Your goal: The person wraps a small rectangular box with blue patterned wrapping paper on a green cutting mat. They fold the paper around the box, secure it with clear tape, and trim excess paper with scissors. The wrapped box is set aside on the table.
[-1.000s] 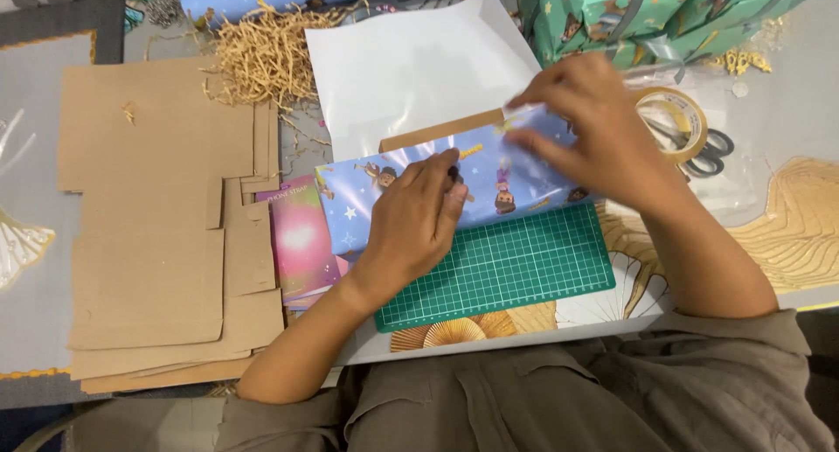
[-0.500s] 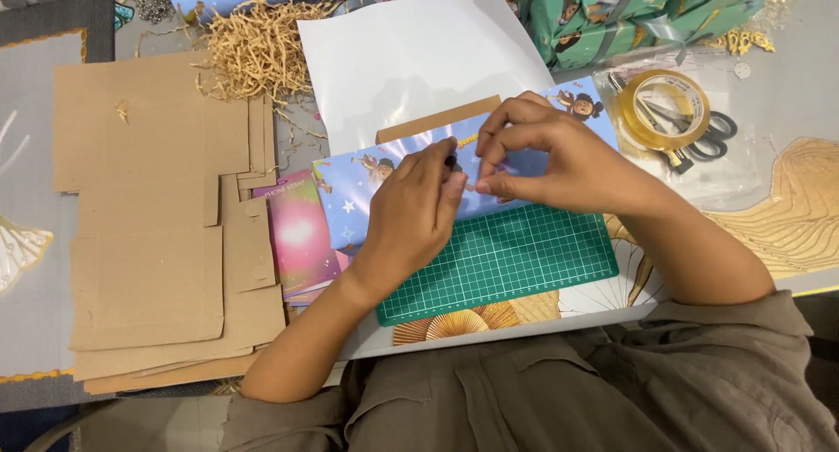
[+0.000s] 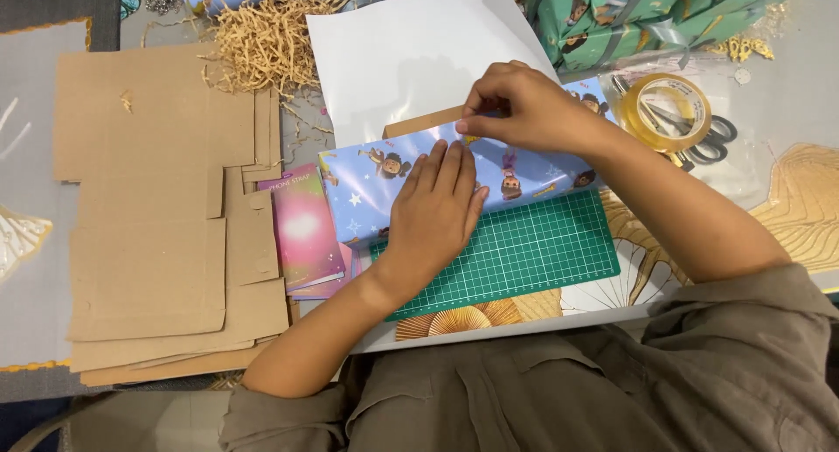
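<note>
Cluttered table (image 3: 26,321): left hand (image 3: 437,212) lies flat, fingers together, on the blue-wrapped box (image 3: 367,185) above the green mat (image 3: 524,251); right hand (image 3: 524,107) pinches its top edge; tape roll (image 3: 662,111) at three o'clock.

The blue wrapping paper (image 3: 524,168) is glossy and smooth, with a sheen near its fold. Beneath it the green cutting mat (image 3: 533,251) looks matt and rubbery. Left of the mat lie flat sheets of dull, rough brown cardboard (image 3: 149,216). Above them sits crinkled paper shred (image 3: 262,37). Right of the mat, the tape roll (image 3: 669,111) is shiny clear plastic.
</note>
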